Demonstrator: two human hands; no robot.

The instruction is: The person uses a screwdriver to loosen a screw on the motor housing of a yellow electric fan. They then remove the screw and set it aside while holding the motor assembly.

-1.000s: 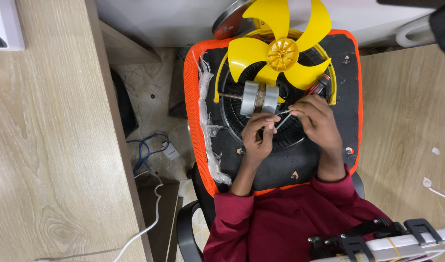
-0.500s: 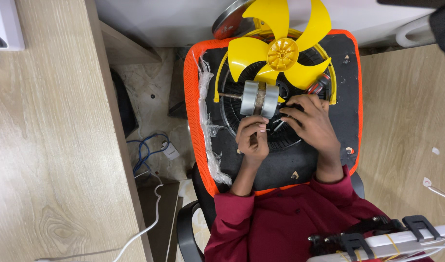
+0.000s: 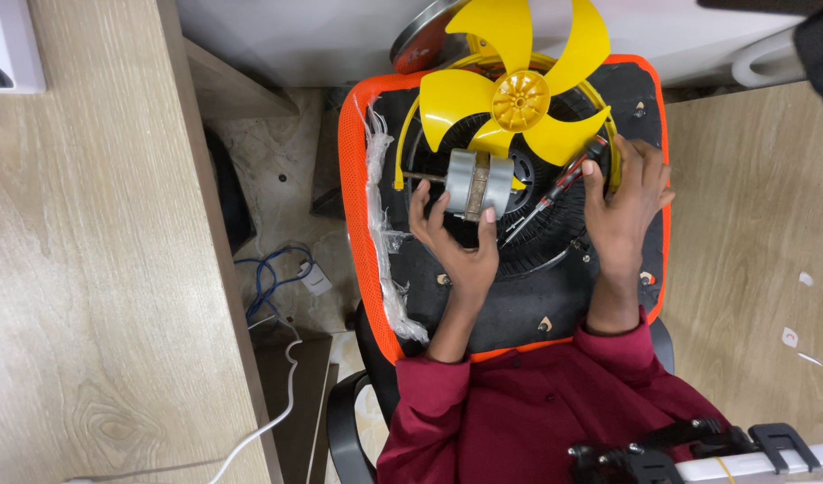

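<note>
A black fan housing with an orange frame (image 3: pixel 353 179) lies flat in front of me. On it rest a yellow fan blade (image 3: pixel 519 94), a yellow ring and a black round grill (image 3: pixel 555 237). A silver motor (image 3: pixel 477 184) with a thin shaft lies across the grill. My left hand (image 3: pixel 456 246) wraps around the motor from below, thumb on its right side. My right hand (image 3: pixel 622 211) rests at the right of the grill and holds a screwdriver (image 3: pixel 564 184) with a red and black handle, its tip pointing toward the motor.
Wooden desk tops stand at the left (image 3: pixel 80 269) and right (image 3: pixel 761 251). Between them, blue (image 3: pixel 264 278) and white cables (image 3: pixel 286 394) lie on the floor. A round metal disc (image 3: pixel 420 40) lies behind the fan. A black clamp (image 3: pixel 698 448) sits at the bottom right.
My left hand has moved up and closed around the motor. My right hand has moved away to the right with the screwdriver.
</note>
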